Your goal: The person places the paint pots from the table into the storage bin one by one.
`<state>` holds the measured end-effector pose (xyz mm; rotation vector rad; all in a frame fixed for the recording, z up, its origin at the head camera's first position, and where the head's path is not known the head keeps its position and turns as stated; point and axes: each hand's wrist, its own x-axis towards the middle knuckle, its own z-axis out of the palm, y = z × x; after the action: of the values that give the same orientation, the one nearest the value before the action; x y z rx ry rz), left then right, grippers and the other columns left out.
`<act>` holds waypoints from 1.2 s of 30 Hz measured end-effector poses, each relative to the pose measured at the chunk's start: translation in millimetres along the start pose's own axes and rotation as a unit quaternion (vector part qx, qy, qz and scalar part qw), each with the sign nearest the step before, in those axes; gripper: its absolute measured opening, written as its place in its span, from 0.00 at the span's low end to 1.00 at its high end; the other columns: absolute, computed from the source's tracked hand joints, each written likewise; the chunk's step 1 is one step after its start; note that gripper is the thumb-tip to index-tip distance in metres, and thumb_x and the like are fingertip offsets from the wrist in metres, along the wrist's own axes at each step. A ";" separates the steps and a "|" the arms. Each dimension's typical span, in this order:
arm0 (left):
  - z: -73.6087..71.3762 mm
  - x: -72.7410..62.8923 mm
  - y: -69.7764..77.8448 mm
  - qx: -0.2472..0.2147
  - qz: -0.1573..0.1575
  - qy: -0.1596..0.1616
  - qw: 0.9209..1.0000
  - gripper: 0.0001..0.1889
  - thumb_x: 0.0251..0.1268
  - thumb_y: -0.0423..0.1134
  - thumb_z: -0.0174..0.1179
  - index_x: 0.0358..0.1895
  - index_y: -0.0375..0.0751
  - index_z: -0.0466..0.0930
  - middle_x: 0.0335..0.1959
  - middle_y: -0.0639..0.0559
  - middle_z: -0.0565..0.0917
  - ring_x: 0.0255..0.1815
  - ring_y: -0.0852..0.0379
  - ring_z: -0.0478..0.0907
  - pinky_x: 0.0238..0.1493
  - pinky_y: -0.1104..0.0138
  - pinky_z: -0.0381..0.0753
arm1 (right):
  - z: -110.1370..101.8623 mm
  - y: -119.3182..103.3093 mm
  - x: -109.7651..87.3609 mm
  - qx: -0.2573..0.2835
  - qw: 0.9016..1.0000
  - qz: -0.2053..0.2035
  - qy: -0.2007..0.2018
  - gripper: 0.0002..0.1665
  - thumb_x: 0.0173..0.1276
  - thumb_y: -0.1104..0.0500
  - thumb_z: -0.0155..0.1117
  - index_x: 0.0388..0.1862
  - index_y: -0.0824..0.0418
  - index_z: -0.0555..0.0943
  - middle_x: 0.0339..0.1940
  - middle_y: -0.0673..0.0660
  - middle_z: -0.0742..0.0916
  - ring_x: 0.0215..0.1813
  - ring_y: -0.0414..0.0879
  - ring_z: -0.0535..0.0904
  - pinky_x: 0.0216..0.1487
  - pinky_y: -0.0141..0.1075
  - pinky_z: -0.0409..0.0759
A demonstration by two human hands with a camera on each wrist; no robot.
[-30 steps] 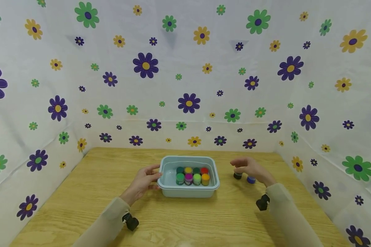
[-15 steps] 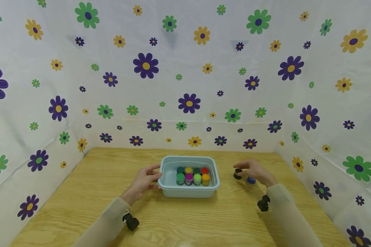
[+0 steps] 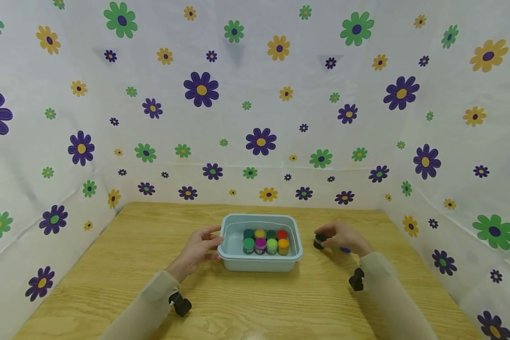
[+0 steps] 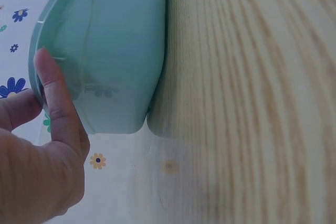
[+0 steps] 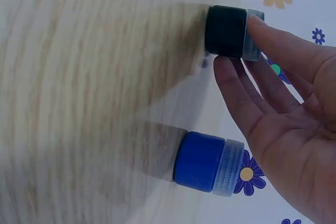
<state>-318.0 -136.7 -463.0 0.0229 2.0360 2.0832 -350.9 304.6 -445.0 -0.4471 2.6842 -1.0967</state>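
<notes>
My left hand point(image 3: 197, 248) holds the left end of a light-blue plastic tub point(image 3: 258, 266); in the left wrist view its thumb and a finger pinch the rim. Two rows of small paint jars stand inside the tub, among them a purple jar point(image 3: 260, 246), an orange jar point(image 3: 283, 246) and a red jar point(image 3: 282, 234). Right of the tub, my right hand point(image 3: 345, 238) grips a black-looking paint jar point(image 5: 226, 31) by its clear lid, between thumb and fingers. A blue paint jar point(image 5: 199, 161) stands on the table under that hand, mostly hidden in the head view.
Everything is on a wooden table point(image 3: 238, 307). A white sheet printed with flowers point(image 3: 233, 118) rises behind the table and along both sides. The tub's right wall stands close to the black jar.
My right hand has come down onto the black jar, taken hold of it and shifted it slightly left, toward the tub. The left hand and tub have stayed put.
</notes>
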 end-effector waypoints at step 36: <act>0.6 0.4 -0.8 -0.023 -0.008 0.006 1.000 0.26 0.69 0.33 0.60 0.69 0.43 0.69 0.56 0.35 0.76 0.45 0.48 0.81 0.29 0.67 0.85 | 15.4 -44.0 8.3 0.223 0.974 -0.042 0.009 0.29 0.67 0.56 0.68 0.64 0.66 0.75 0.62 0.67 0.80 0.54 0.45 0.81 0.61 0.44 0.80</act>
<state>-318.2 -136.0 -463.9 -0.0135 1.9885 2.1255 -345.2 261.9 -425.2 -0.4681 2.3431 -1.6778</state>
